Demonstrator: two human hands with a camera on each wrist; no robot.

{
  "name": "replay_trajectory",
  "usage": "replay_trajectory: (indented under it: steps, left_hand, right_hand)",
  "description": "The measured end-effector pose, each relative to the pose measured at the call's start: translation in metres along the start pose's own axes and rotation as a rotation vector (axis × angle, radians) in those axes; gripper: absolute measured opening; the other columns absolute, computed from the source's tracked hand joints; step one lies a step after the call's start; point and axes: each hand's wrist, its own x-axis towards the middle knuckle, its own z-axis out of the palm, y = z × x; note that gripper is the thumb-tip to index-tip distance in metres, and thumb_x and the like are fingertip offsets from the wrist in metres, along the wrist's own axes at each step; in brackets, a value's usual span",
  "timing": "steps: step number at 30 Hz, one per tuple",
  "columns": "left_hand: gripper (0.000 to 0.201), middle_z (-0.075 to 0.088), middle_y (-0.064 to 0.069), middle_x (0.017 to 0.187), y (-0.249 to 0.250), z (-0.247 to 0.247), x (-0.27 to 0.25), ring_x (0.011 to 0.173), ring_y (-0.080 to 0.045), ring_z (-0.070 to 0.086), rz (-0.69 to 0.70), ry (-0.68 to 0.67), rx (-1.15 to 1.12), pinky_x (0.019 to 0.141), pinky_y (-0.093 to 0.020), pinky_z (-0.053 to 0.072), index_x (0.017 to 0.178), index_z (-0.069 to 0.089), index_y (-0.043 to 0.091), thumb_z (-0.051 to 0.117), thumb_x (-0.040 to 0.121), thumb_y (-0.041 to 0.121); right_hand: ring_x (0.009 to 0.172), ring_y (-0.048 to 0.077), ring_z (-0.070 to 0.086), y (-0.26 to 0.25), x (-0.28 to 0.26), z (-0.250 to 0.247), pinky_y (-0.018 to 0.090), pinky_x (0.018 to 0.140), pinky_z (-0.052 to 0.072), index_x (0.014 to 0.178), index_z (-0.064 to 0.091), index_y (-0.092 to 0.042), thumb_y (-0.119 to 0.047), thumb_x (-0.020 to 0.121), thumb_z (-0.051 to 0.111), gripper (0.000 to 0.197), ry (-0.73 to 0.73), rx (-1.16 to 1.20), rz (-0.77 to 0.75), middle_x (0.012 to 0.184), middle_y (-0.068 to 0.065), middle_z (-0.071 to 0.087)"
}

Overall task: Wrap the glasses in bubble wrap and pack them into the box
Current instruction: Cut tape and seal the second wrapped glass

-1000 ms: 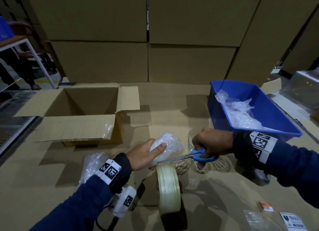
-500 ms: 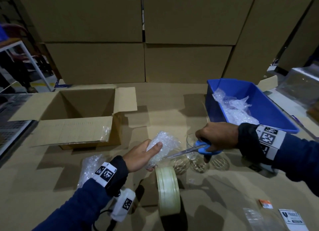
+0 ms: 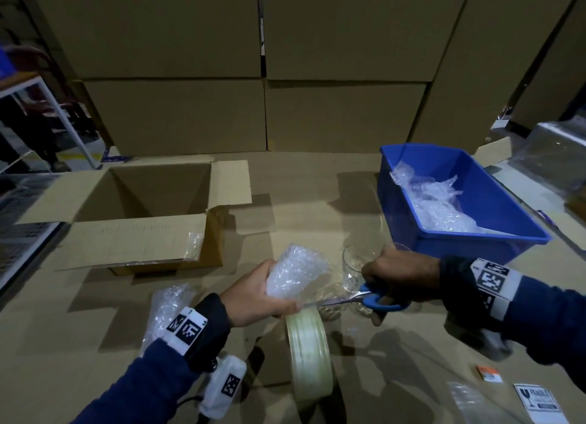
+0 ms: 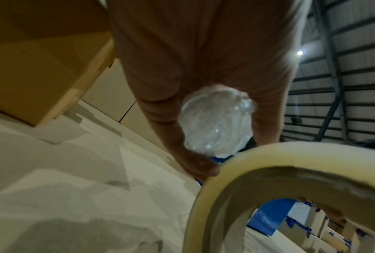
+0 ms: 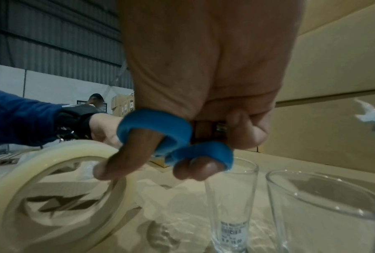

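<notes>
I have my left hand (image 3: 253, 296) curled around a drinking glass bundled in clear bubble wrap (image 3: 293, 273), thumb on top and fingers underneath, holding it tilted just above the upright cream-coloured roll of packing tape (image 3: 309, 357). From the left wrist view the bundle's round end (image 4: 217, 121) sits between my fingers, right over the roll's rim (image 4: 290, 164).

My right hand (image 3: 399, 281) grips the blue-handled scissors (image 3: 364, 298): thumb through one loop, fingers through the other (image 5: 173, 143), hand closed tight on them. The steel blades point toward the roll, their tips just at my left fingers; I cannot tell how far apart the blades stand.

Two bare clear glasses (image 5: 232, 196) stand upright just right of the roll, under my right hand. The open brown cardboard box (image 3: 142, 208) sits well to the roll's far left. A blue plastic bin (image 3: 494, 214) holding loose bubble wrap (image 3: 434, 208) lies to the roll's far right.
</notes>
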Motion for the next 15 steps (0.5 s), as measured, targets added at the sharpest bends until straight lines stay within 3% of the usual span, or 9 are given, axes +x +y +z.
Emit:
replay_trajectory:
  steps: [3, 8, 12, 15]
  left_hand:
    - [0.066, 0.061, -0.007, 0.114, -0.001, -0.001, -0.001, 0.098, -0.023, 0.066, 0.014, 0.014, 0.051, 0.081, -0.041, 0.059, 0.121, 0.047, 0.021, 0.087, 0.069, 0.024]
    - [0.073, 0.062, -0.009, 0.108, -0.005, 0.005, 0.001, 0.084, -0.018, 0.066, -0.027, 0.057, -0.024, 0.065, -0.034, 0.058, 0.119, 0.049, 0.019, 0.088, 0.058, 0.030]
    - [0.079, 0.062, -0.007, 0.096, -0.010, 0.011, 0.006, 0.076, -0.016, 0.063, -0.101, 0.072, -0.032, 0.061, -0.031, 0.051, 0.118, 0.053, 0.008, 0.089, 0.056, 0.041]
    - [0.058, 0.062, -0.007, 0.080, -0.006, 0.017, 0.005, 0.064, -0.019, 0.058, -0.177, 0.081, -0.102, 0.054, -0.030, 0.048, 0.108, 0.061, 0.003, 0.087, 0.064, 0.029]
  right_hand:
    - [0.066, 0.017, 0.045, 0.001, -0.002, 0.007, 0.025, 0.054, 0.029, 0.065, 0.040, -0.021, -0.047, 0.068, 0.082, 0.049, -0.006, 0.115, -0.025, 0.073, 0.000, 0.058]
    - [0.065, 0.015, 0.044, 0.002, -0.003, 0.013, 0.025, 0.056, 0.033, 0.061, 0.034, -0.024, -0.047, 0.065, 0.084, 0.055, -0.003, 0.177, -0.052, 0.068, -0.004, 0.051]
    - [0.063, 0.016, 0.041, 0.003, -0.005, 0.014, 0.017, 0.051, 0.030, 0.061, 0.035, -0.026, -0.049, 0.062, 0.085, 0.055, 0.027, 0.171, -0.062, 0.058, -0.010, 0.042]
    - [0.063, 0.016, 0.040, 0.005, -0.006, 0.014, 0.016, 0.050, 0.029, 0.067, 0.041, -0.024, -0.051, 0.063, 0.084, 0.051, 0.041, 0.159, -0.076, 0.059, -0.010, 0.041]
